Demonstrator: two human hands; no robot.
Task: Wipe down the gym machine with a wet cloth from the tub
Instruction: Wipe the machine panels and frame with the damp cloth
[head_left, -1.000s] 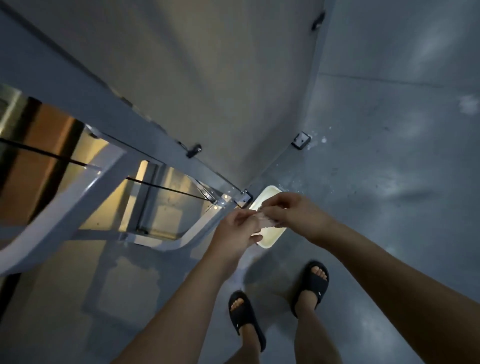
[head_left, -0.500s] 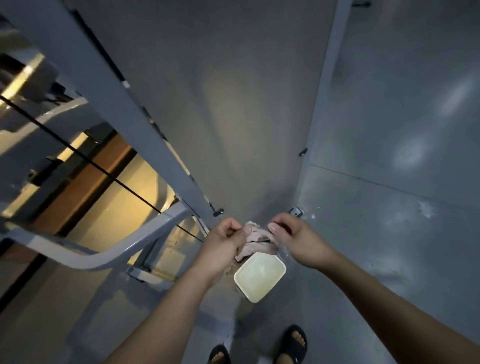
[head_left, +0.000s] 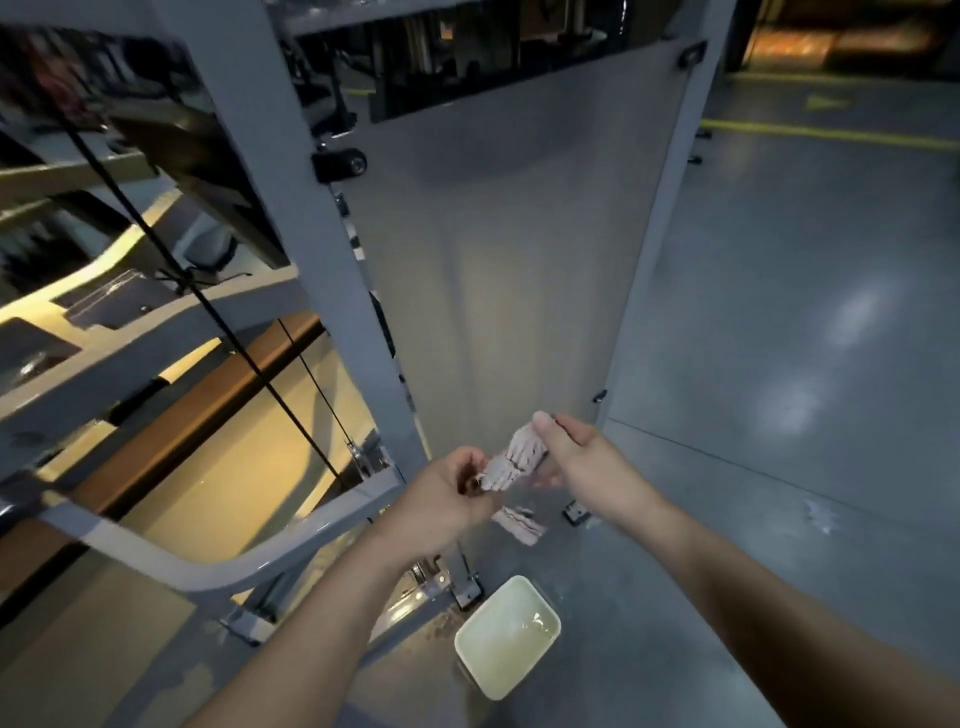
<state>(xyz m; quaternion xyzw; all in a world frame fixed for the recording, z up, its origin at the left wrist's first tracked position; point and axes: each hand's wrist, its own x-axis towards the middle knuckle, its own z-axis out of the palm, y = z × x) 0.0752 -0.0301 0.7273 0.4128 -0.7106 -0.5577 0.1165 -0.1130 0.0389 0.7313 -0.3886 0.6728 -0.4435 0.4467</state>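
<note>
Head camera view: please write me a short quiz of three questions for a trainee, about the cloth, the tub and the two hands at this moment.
1. True or false: the pale pink ribbed cloth lies inside the cream rectangular plastic tub.
2. Choose one. The cloth is held by: A) only the left hand; B) only the right hand; C) both hands.
3. Fill in the missing word: the tub stands on the ___, close to the foot of the grey metal gym machine.

Key: 1 false, the cloth is held up above the tub; 2 C; 3 floor.
</note>
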